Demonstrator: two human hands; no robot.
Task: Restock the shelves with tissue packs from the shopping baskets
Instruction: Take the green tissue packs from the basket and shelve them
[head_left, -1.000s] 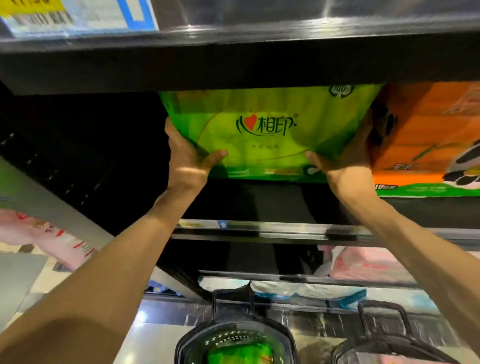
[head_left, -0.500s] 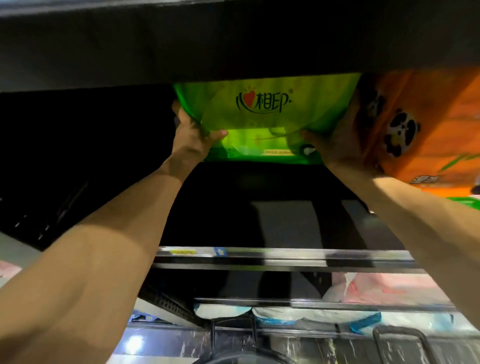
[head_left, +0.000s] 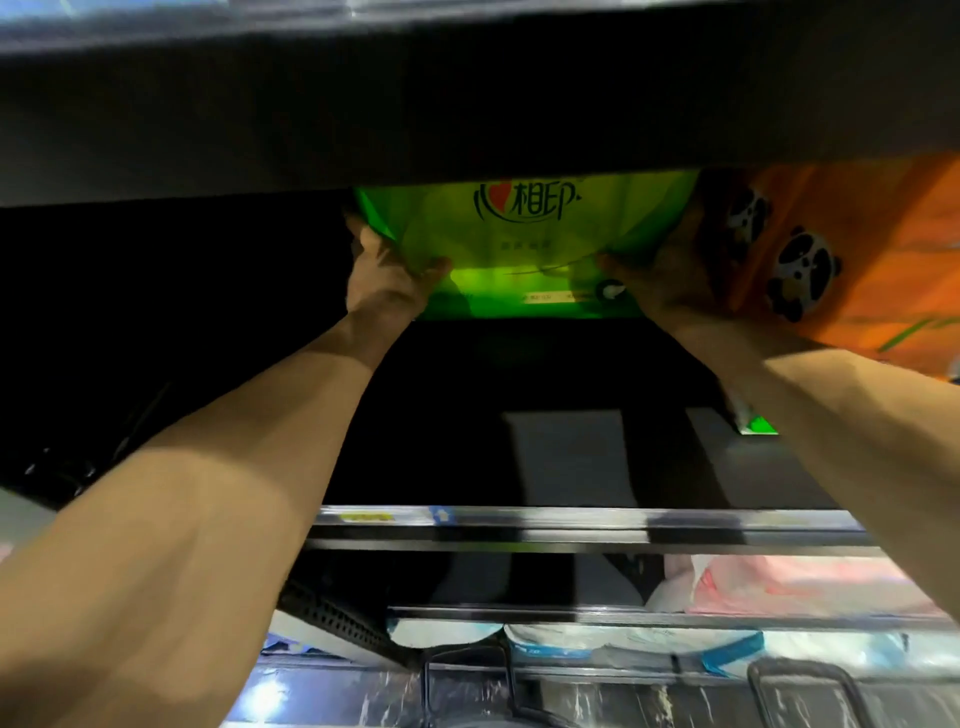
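Bracing the green tissue pack (head_left: 524, 244) at its lower left corner, the left hand (head_left: 387, 278) is gripping with thumb across the front, apparently steadying it. The pack is sitting deep on the dark shelf (head_left: 545, 364), under the upper board. The right hand (head_left: 667, 280) is clasping the opposite corner, wedged against the orange panda pack (head_left: 852, 260), likely keeping the row tight.

Blurred price labels (head_left: 395, 517) line a shelf edge.

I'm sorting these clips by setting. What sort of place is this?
Most likely a shop aisle: tiered metal shelves with a label strip on the edge, a green plastic-wrapped tissue pack beside an orange panda-print pack, and pink wrapped packs on a lower shelf.
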